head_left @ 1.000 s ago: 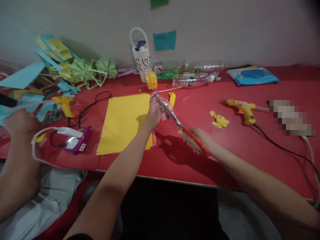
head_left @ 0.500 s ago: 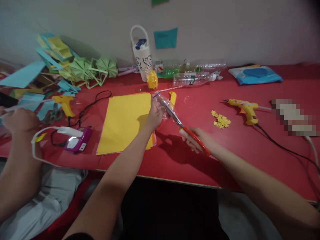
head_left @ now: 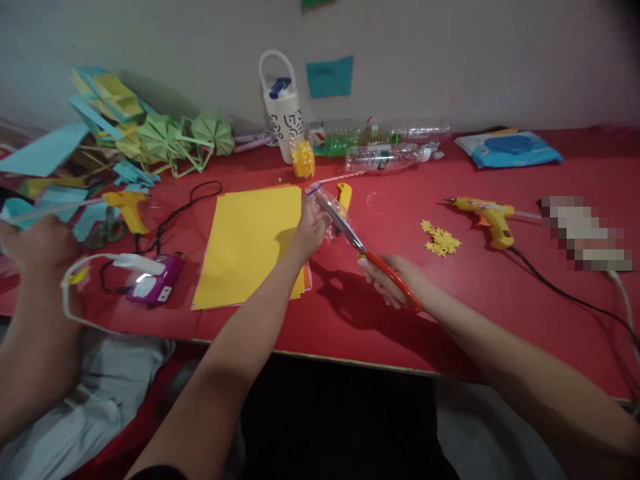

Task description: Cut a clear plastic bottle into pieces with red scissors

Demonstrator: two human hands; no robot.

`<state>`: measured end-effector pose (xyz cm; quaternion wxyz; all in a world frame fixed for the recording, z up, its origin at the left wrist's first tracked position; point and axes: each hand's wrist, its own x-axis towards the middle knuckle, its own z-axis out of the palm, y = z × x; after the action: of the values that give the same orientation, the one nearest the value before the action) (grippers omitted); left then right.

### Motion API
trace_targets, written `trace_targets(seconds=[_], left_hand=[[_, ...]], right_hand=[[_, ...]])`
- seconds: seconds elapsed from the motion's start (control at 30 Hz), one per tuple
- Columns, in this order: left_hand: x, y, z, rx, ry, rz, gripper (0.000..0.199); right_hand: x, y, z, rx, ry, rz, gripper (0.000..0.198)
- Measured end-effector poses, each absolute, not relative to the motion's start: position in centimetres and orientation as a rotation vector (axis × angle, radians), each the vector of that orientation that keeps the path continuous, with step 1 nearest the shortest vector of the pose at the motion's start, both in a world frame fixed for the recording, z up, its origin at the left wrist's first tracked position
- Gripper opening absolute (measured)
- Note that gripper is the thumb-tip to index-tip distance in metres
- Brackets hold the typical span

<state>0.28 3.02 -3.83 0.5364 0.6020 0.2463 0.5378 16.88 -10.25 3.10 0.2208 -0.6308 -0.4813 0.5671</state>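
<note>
Scissors [head_left: 370, 255] were positioned to the right of the yellow paper stack [head_left: 245, 247], their long axis running diagonally from the red handles at the near end to the blades, which pointed away and leftward toward the stack's far right corner. The right hand [head_left: 406, 272] was curled around the handles; the left hand [head_left: 311, 228], beside that corner and nearer the blade tips, pinched clear plastic [head_left: 320, 191] overlapping the blades. Whether the blades were parted could not be determined.
</note>
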Motion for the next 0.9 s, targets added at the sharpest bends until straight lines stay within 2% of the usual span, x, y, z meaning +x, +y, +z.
trace_targets(seconds=[0.33,0.57,0.77,0.9], left_hand=[[0.4,2.0,-2.7,1.343,0.712,1.276,0.032],[0.9,1.5,-1.4,1.189,0.743,1.277,0.041],[1.0,1.7,-1.8,1.172,0.776,1.221,0.046],[1.1,1.5,-2.5,1.209,0.777,1.229,0.041]], right_hand=[[16.9,-10.2,2.7,-1.709,-1.333,1.558,0.051],[17.7,-9.9,1.9,-1.541,-1.379,1.608,0.057],[17.7,-9.9,2.1,-1.557,-1.347,1.597,0.055],[17.4,-10.0,2.2,-1.583,-1.309,1.596,0.054]])
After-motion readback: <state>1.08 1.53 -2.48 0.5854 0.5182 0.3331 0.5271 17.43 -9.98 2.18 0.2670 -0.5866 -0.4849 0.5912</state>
